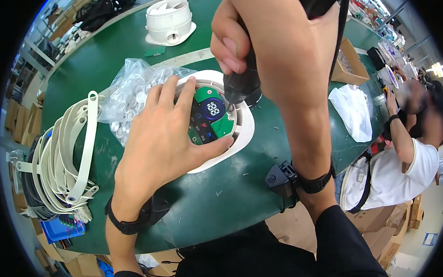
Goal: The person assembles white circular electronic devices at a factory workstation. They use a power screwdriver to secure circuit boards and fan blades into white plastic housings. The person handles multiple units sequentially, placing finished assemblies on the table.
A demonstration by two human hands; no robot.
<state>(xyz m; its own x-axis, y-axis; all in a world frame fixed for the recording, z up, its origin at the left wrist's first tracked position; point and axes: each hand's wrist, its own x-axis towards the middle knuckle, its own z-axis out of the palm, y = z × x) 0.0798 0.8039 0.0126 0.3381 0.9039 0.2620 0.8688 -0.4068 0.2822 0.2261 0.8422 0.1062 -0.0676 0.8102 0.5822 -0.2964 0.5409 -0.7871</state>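
Observation:
A white plastic housing [246, 130] with an oval rim lies on the table in front of me. Inside it sits a green circuit board [222, 127] with a small digit display [213, 108]. My left hand [160, 128] grips the housing from the left, fingers on its far rim and thumb on the near right rim. In my right hand [232, 40] is a black electric screwdriver [242, 84], pointing down at the housing's upper right edge. Its tip is hidden, so contact with a screw cannot be made out. My right forearm covers part of the tool.
Left of the housing lies a clear bag of small round parts [125, 100]. Curved cream handles [61, 154] are stacked at the left edge, above a blue tray [63, 229]. A white fan housing [169, 22] stands at the back. Rightward are a cardboard box [350, 63], plastic bag [353, 112] and a person [398, 171].

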